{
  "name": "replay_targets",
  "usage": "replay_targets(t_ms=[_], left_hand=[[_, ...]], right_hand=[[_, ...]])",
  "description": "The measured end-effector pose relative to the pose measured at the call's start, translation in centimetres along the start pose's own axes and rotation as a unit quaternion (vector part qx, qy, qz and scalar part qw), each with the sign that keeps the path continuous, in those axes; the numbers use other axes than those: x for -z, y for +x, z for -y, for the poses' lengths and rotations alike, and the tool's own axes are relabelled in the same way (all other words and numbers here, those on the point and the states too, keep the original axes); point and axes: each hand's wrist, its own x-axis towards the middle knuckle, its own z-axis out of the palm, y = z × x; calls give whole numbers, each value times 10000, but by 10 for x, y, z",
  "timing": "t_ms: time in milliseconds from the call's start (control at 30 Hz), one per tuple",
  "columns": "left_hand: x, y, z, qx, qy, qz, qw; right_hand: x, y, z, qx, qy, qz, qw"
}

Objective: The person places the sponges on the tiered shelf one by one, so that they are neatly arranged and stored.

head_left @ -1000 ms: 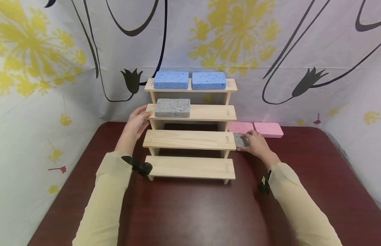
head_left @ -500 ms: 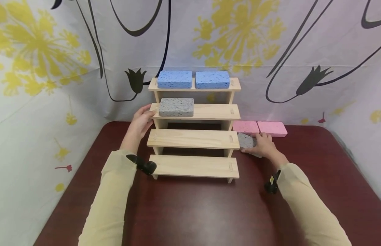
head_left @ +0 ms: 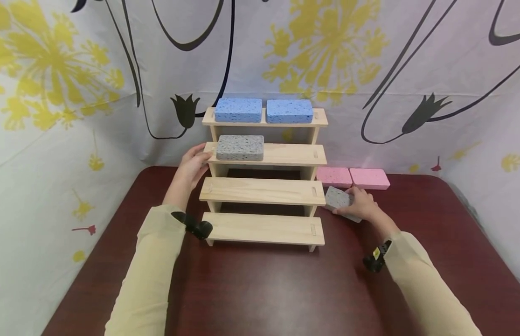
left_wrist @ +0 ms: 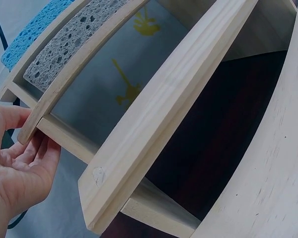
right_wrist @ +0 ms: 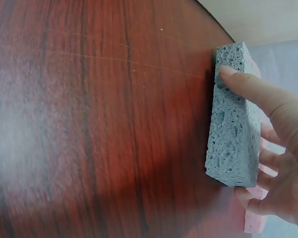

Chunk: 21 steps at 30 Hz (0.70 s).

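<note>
A four-step wooden rack (head_left: pixel 264 190) stands on the table. My left hand (head_left: pixel 193 164) holds the left end of its second shelf from the top; in the left wrist view the thumb lies on the board and the curled fingers (left_wrist: pixel 37 158) are beneath it. On that shelf lies one grey sponge (head_left: pixel 240 147). To the right of the rack, my right hand (head_left: pixel 362 205) grips another grey sponge (head_left: pixel 338 198), turned at an angle. The right wrist view shows the thumb on one long side of this grey sponge (right_wrist: pixel 231 124), with the other fingers behind it, partly hidden.
Two blue sponges (head_left: pixel 239 110) sit side by side on the top shelf. Behind my right hand, two pink sponges (head_left: pixel 370 178) lie on the dark red-brown table (head_left: pixel 260 289). A white patterned cloth (head_left: pixel 260 56) hangs around the back and sides.
My right hand has drawn the grey sponge away from the rack, to the right and a little nearer, turning it. The left hand keeps its place on the shelf end.
</note>
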Motion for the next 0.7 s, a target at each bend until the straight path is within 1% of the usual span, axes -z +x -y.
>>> replay_targets(t_ms=[133,333,500,700], left_hand=[[-1,0,0,-1,7,15,10000],[-1,-1,0,-1,-64,-5,10000],[-2,-1,0,-7,-95,-6,10000],[-2,-3,-1,-23,-6,-37,10000]], right_hand=[[7,-3,-2,56,90,-87,9999],[29,-10,4,377,429,-360,9977],[45,-15,10,501,596,-588,9952],[56,-20,25,848,637,-1206,9870]])
